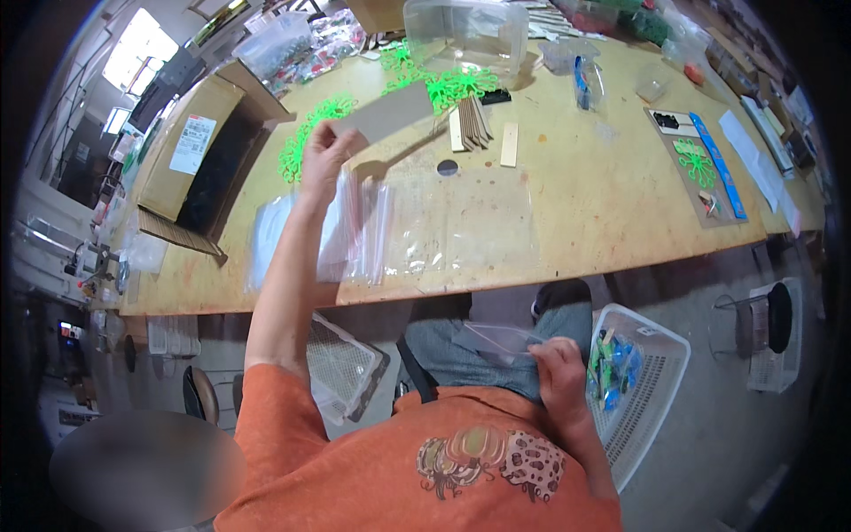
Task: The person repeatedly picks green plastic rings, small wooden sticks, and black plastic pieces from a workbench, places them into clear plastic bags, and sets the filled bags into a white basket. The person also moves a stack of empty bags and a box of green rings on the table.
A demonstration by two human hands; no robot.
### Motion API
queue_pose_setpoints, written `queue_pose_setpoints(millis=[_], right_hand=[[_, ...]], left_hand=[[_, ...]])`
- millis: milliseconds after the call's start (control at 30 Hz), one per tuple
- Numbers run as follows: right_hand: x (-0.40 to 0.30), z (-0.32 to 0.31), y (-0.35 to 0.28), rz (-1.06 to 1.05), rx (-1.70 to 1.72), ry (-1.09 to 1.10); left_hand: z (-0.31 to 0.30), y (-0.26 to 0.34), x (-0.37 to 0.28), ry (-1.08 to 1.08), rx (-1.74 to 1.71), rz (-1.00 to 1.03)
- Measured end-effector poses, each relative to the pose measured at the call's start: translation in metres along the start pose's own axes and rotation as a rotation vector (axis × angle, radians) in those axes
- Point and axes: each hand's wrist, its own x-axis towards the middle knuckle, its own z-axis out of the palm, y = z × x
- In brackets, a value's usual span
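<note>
My left hand (pixel 327 156) is raised over the table and pinches a flat grey card (pixel 392 116) by its near end. Bright green plastic pieces (pixel 319 116) with looped arms lie behind and beside it. Below that hand, a pile of clear zip-lock bags (pixel 352 233) is spread near the table's front edge. In front of my lap, my right hand (pixel 560 372) grips a clear plastic bag (pixel 502 342) by its edge; the bag looks empty. Beyond the pile stand a bundle of thin wooden strips (pixel 472 126) and one loose strip (pixel 510 145).
At the left, a cardboard box (pixel 193 146) lies open on its side. A clear plastic bin (pixel 465 36) stands at the back. On the right lies a card with a blue strip (pixel 698 166), a green piece and small parts. A white basket (pixel 638 392) with packed bags sits below.
</note>
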Motion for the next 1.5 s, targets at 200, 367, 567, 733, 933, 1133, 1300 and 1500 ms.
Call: queue_pose_setpoints(millis=[200,367,567,733,933,1133,1300,1500], right_hand=[[0.020,0.006,-0.008,-0.019,-0.110,-0.100],[0.032,0.018,-0.027,-0.039,-0.157,-0.118],[0.023,0.035,-0.033,-0.123,-0.153,-0.211],[0.030,0.036,-0.043,-0.195,-0.113,-0.174],[0.020,0.024,-0.032,-0.159,-0.210,-0.230],[0.025,0.001,-0.020,-0.083,-0.187,-0.219],[0.023,-0.019,0.008,0.053,-0.072,-0.134],[0.012,-0.027,0.024,0.175,-0.068,-0.036]], left_hand=[[0.046,0.107,-0.150,-0.203,-0.261,-0.032],[0.072,0.131,-0.221,-0.563,0.447,0.249],[0.082,0.098,-0.241,-0.848,0.656,0.355],[0.117,0.050,-0.258,-1.029,0.349,-0.061],[0.127,0.036,-0.273,-1.068,0.226,-0.029],[0.150,0.058,-0.242,-1.230,0.580,0.177],[0.195,0.098,-0.169,-1.063,0.387,0.336],[0.305,0.065,-0.017,-0.604,0.538,0.369]])
